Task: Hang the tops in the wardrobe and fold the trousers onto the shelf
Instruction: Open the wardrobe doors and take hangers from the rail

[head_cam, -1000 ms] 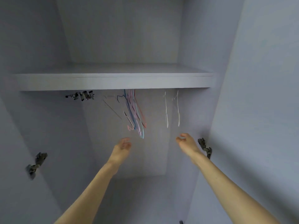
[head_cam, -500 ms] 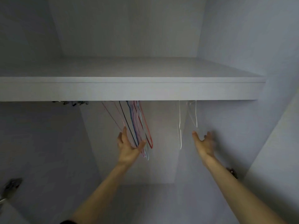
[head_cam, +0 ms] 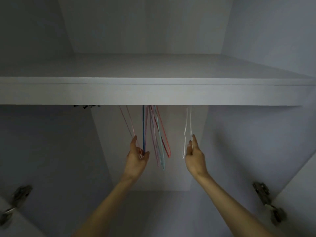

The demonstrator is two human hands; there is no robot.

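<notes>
The wardrobe shelf (head_cam: pixel 153 93) spans the view; all positions below are given relative to it. No tops or trousers are in view.

Under the shelf's front edge, left of its middle, hangs a bunch of thin coloured hangers (head_cam: pixel 158 134): pink, red and light blue wires, tilted. Just left of that bunch hangs a dark blue hanger (head_cam: pixel 143 127), and further left a pale pink hanger (head_cam: pixel 128 122), slanted.

My left hand (head_cam: pixel 136 159) is raised below the shelf. Its fingers point upward and its thumb closes toward them around the lower ends of the dark blue and pale pink hangers; I hold both there.

Under the shelf, right of its middle, hang white hangers (head_cam: pixel 187 130). My right hand (head_cam: pixel 195 156) reaches up beneath them, fingers extended, fingertips touching the white wire. I cannot tell whether it grips.

Door hinges (head_cam: pixel 263 197) sit low, at either side below the shelf.
</notes>
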